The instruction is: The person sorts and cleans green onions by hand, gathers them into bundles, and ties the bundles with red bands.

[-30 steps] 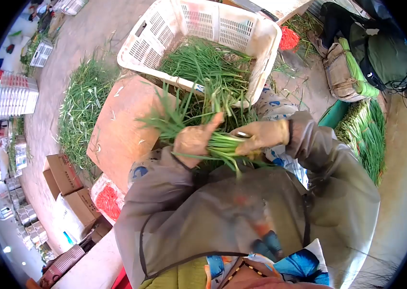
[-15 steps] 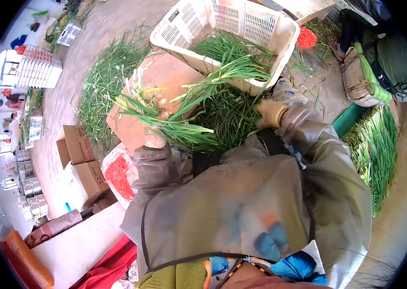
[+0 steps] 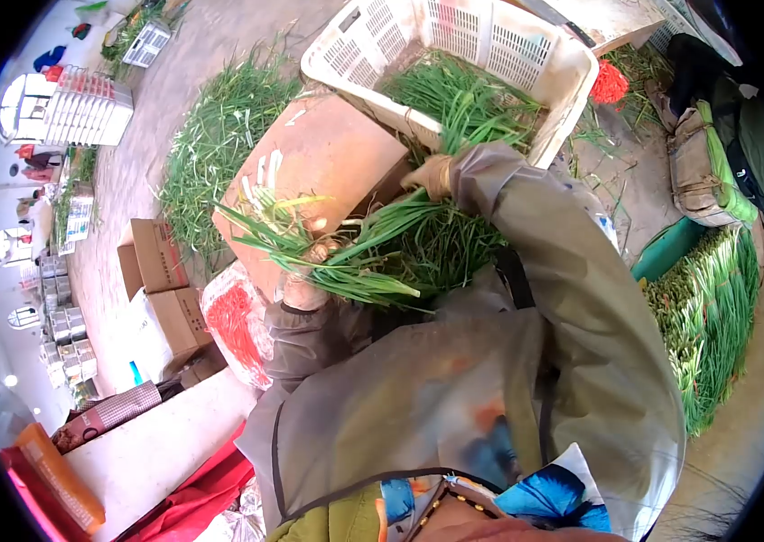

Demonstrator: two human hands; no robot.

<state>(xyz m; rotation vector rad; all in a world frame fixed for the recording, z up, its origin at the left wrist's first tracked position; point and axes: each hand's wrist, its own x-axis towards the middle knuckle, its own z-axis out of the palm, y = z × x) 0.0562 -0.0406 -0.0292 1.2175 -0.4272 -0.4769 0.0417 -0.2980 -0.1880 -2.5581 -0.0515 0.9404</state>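
My left hand (image 3: pixel 308 287) is closed around a bunch of green chives (image 3: pixel 359 271), pale root ends beside an upright-leaning brown board (image 3: pixel 328 149). Leaves from the bunch fan out to the right over my lap. My right hand (image 3: pixel 434 177) is by the near rim of a white plastic crate (image 3: pixel 572 113), above the leaves. Its fingers are bent together; what they hold, if anything, is hidden. More chives (image 3: pixel 477 95) lie inside the crate, and a dark green heap (image 3: pixel 454 248) lies below my right forearm.
Loose chives (image 3: pixel 219 149) cover the floor at left. Red ties (image 3: pixel 237 325) lie on a bag beside my left arm, with more red ties (image 3: pixel 610 83) past the crate. Bundled chives (image 3: pixel 716 316) stand at right. Cardboard boxes (image 3: pixel 165 307) are at lower left.
My right hand has moved up and left from the dark green heap to near the crate's rim. The leaves stretched over that rim have shifted. My left hand still holds its bunch.
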